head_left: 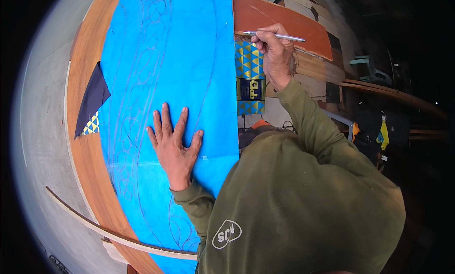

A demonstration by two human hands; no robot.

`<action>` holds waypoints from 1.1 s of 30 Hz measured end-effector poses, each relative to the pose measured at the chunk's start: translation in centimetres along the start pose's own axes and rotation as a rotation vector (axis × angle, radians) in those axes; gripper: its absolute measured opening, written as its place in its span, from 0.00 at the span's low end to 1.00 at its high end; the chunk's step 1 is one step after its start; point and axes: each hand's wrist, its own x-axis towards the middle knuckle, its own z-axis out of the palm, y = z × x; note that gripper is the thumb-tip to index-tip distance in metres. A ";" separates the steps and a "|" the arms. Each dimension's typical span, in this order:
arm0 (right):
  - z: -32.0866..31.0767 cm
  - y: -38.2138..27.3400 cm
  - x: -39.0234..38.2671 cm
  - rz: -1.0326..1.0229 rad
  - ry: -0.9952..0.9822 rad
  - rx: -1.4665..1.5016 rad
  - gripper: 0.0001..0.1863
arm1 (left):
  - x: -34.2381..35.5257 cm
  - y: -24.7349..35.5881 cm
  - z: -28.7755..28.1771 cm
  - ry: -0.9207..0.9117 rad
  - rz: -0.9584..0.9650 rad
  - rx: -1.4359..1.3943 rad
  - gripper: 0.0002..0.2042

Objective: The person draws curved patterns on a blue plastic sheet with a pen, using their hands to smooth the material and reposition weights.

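Observation:
A large bright blue sheet (189, 60) lies spread over a wooden board, marked with long curved lines and a band of scrolling drawn ornament. My left hand (175, 146) rests flat on it with the fingers spread, beside the drawn band. Past the sheet's right edge, my right hand (277, 48) is raised, gripping a slim silver pen (291, 37) between thumb and fingers. The pen lies nearly level, its tip toward the sheet and apart from the drawn lines. Below that hand shows a blue and gold triangle-patterned wrapper (250, 60).
Wooden board (90, 179) borders the sheet at left, where a dark cloth piece (95, 93) with patterned material lies. A thin curved wooden strip (95, 225) crosses the lower left. A reddish-brown panel (279, 22) lies at upper right; a pale green plastic stool (369, 67) stands beyond.

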 end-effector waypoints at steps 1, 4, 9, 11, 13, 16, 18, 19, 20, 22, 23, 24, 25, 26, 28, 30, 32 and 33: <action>0.0 -0.2 0.1 0.010 -0.031 0.001 0.05 | 0.0 0.1 -0.1 -0.002 -0.008 -0.002 0.33; 1.0 -0.1 -2.4 0.084 -0.192 -0.064 0.05 | 0.0 0.0 -0.3 -0.018 -0.018 0.008 0.33; 2.8 2.3 -5.1 0.070 -0.367 -0.250 0.06 | 0.4 0.6 -1.2 -0.073 -0.030 0.047 0.32; 3.4 2.6 -5.0 0.077 -0.362 -0.266 0.06 | 1.1 0.8 -2.1 -0.132 -0.021 0.066 0.28; 3.0 3.0 -5.0 0.078 -0.375 -0.266 0.04 | 2.4 1.3 -1.8 -0.091 -0.068 0.038 0.25; 3.0 3.3 -5.0 0.073 -0.403 -0.324 0.04 | 5.2 1.9 0.7 0.097 -0.093 -0.069 0.19; 3.0 3.1 -5.0 0.083 -0.457 -0.354 0.04 | 7.1 1.9 3.1 0.255 -0.070 -0.098 0.18; 3.1 3.0 -5.3 0.092 -0.503 -0.382 0.05 | 7.3 2.0 3.6 0.257 -0.079 -0.093 0.18; 3.1 3.0 -5.3 0.092 -0.507 -0.382 0.05 | 7.8 2.3 4.1 0.262 -0.091 -0.030 0.18; 3.1 3.1 -5.6 0.075 -0.559 -0.379 0.04 | 7.9 2.1 4.7 0.258 -0.104 0.017 0.21; 3.0 3.1 -5.6 0.077 -0.558 -0.386 0.04 | 8.0 2.0 4.9 0.256 -0.104 0.010 0.21; 3.1 3.0 -5.6 0.079 -0.552 -0.395 0.04 | 8.0 1.9 5.0 0.248 -0.095 0.007 0.22; 3.1 3.1 -5.6 0.082 -0.546 -0.403 0.03 | 8.0 1.8 5.1 0.239 -0.085 0.005 0.24; 3.1 3.2 -5.6 0.085 -0.544 -0.407 0.03 | 8.0 1.8 5.2 0.236 -0.086 0.001 0.24; 3.1 3.5 -5.7 -0.037 -0.572 -0.417 0.03 | 8.1 1.9 5.2 0.220 -0.095 0.063 0.27; 3.3 3.2 -5.7 -0.013 -0.571 -0.417 0.03 | 8.1 2.0 5.0 0.217 -0.100 0.068 0.27; 3.3 3.2 -5.6 0.011 -0.566 -0.419 0.03 | 8.1 2.0 4.9 0.213 -0.103 0.072 0.27; 3.1 3.4 -5.4 -0.010 -0.524 -0.427 0.03 | 8.1 2.0 5.0 0.210 -0.104 0.076 0.27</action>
